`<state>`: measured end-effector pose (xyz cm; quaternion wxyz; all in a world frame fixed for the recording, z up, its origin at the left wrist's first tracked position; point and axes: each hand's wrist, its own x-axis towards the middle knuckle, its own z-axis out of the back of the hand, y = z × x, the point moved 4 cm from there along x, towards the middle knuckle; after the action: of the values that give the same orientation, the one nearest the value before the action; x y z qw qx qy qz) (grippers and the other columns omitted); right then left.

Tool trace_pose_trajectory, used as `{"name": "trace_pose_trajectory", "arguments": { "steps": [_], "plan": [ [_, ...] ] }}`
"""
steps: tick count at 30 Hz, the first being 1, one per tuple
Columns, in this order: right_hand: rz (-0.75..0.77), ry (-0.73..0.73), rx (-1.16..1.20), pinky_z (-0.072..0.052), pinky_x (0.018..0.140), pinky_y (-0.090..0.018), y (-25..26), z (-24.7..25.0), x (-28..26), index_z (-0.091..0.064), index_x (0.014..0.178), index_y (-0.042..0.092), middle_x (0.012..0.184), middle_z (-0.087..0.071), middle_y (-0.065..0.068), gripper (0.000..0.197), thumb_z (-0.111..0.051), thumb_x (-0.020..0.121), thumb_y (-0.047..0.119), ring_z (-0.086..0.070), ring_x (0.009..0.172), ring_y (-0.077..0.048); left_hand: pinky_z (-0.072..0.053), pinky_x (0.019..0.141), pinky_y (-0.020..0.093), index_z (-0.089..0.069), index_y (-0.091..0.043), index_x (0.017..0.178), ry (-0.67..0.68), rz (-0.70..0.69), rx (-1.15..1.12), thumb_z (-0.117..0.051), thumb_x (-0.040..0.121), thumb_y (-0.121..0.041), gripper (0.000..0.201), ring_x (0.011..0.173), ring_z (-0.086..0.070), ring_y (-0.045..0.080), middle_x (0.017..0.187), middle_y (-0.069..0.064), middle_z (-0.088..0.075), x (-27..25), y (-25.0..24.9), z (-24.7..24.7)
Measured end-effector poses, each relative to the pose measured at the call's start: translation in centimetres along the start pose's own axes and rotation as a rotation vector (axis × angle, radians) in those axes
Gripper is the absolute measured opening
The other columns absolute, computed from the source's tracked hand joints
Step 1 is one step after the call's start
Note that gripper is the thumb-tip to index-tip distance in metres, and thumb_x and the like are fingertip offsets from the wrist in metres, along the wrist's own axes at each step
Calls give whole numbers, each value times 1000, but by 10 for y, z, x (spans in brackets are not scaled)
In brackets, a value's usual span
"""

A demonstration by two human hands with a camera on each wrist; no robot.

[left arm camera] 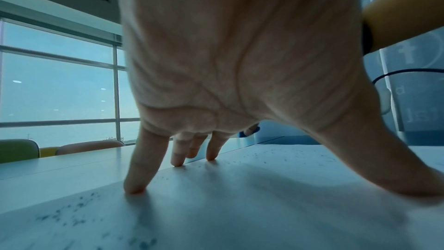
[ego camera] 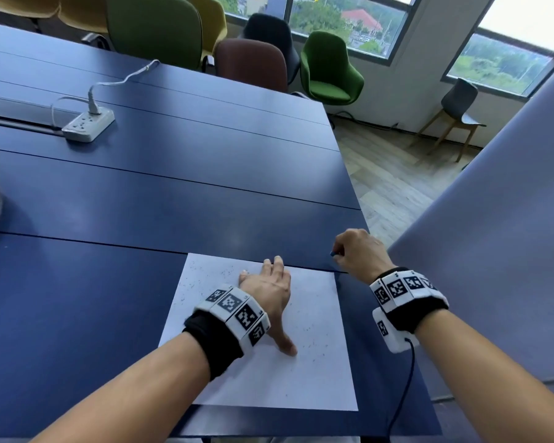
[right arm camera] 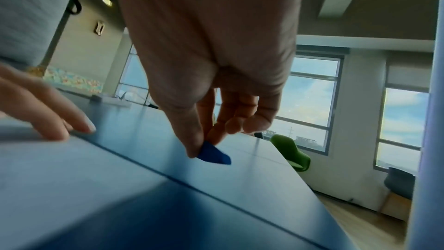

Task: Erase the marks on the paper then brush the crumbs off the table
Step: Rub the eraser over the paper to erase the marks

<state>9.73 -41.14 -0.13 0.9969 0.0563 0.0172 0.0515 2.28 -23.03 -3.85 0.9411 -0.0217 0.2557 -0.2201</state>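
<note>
Both hands are showing over one blue desk [ego camera: 173, 199], and one sheet of paper [ego camera: 317, 372] is lying flat near its front edge. Left hand [ego camera: 269, 292] is spreading wide on the paper, its fingers [left arm camera: 134, 176] straight and its thumb pressing down lower on the sheet, so it is gripping nothing. Right hand [ego camera: 359, 251] is hanging just past the paper's far right corner, above bare desk, its thumb and forefinger pinching one small blue eraser [right arm camera: 213, 153] while the other fingers are curling in loosely. Whether the eraser is touching the desk cannot be told. Dark crumbs [ego camera: 202, 276] are lying scattered over the paper, thickest at its far left corner and again near the thumb. One white power strip [ego camera: 88, 123] with one plug in it is sitting far back on the desk.
</note>
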Motion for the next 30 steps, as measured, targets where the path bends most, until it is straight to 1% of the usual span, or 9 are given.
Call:
{"name": "trace_pose_trajectory", "arguments": {
  "steps": [5, 7, 9, 11, 17, 21, 25, 28, 30],
  "plan": [
    [-53, 86, 26, -52, 81, -34, -16, -10, -2, -71, 85, 18, 94, -67, -2, 8, -69, 77, 22, -63, 92, -23, -19, 117, 59, 1, -2, 154, -26, 24, 9, -81, 55, -70, 145, 151, 4, 31, 164, 13, 9, -10, 12, -1],
    [40, 96, 39, -51, 80, -31, -7, -9, -3, -72, 93, 17, 96, -64, 1, 18, -71, 78, 25, -61, 90, -18, -19, 117, 59, 0, -2, 154, -24, 25, 13, -81, 56, -70, 144, 151, 4, 32, 164, 14, 9, -13, 14, -1],
    [165, 170, 123, -46, 78, -25, 9, -12, -5, -71, 102, 17, 97, -59, 2, 29, -76, 76, 28, -55, 82, -10, -20, 117, 59, 0, -2, 154, -26, 21, 19, -80, 56, -71, 144, 151, 4, 32, 164, 14, 8, -13, 15, 0],
    [227, 251, 149, -44, 77, -24, 19, -18, -5, -69, 106, 19, 98, -55, 1, 35, -79, 74, 29, -51, 79, -9, -20, 117, 58, 0, -2, 154, -31, 15, 27, -80, 56, -71, 144, 151, 3, 32, 164, 14, 7, -14, 14, 0],
    [200, 302, 124, -46, 73, -24, 21, -26, 4, -65, 87, 16, 90, -58, 2, 20, -78, 75, 26, -56, 81, -15, -14, 119, 57, -4, -1, 154, -22, -58, -26, -83, 62, -62, 135, 151, 4, 30, 163, 14, 7, -17, 22, 1],
    [159, 318, 159, -50, 73, -23, 21, -29, 6, -66, 86, 15, 85, -62, 2, 20, -79, 74, 23, -58, 78, -14, -16, 121, 45, -22, -2, 149, -50, -96, -117, -78, 71, -61, 113, 151, -3, 26, 164, 13, -1, -19, 33, 4],
    [151, 320, 167, -51, 74, -24, 22, -27, 8, -64, 84, 17, 84, -62, 3, 17, -78, 75, 21, -59, 78, -14, -36, 110, 38, -47, -3, 128, -80, -116, -189, -72, 79, -57, 77, 137, -35, 23, 151, 8, -26, -23, 47, 9],
    [149, 314, 163, -49, 71, -23, 24, -26, 9, -64, 81, 18, 79, -61, 4, 14, -77, 75, 18, -58, 76, -14, -40, 106, 36, -52, -5, 122, -91, -107, -205, -72, 81, -52, 66, 130, -44, 25, 147, 3, -27, -21, 56, 7],
    [146, 307, 171, -47, 68, -22, 25, -26, 9, -63, 79, 17, 77, -60, 5, 13, -76, 76, 16, -57, 75, -14, -38, 108, 33, -51, -8, 129, -111, -102, -218, -70, 84, -50, 64, 134, -42, 25, 154, 3, -22, -21, 61, 7]
  ]
}}
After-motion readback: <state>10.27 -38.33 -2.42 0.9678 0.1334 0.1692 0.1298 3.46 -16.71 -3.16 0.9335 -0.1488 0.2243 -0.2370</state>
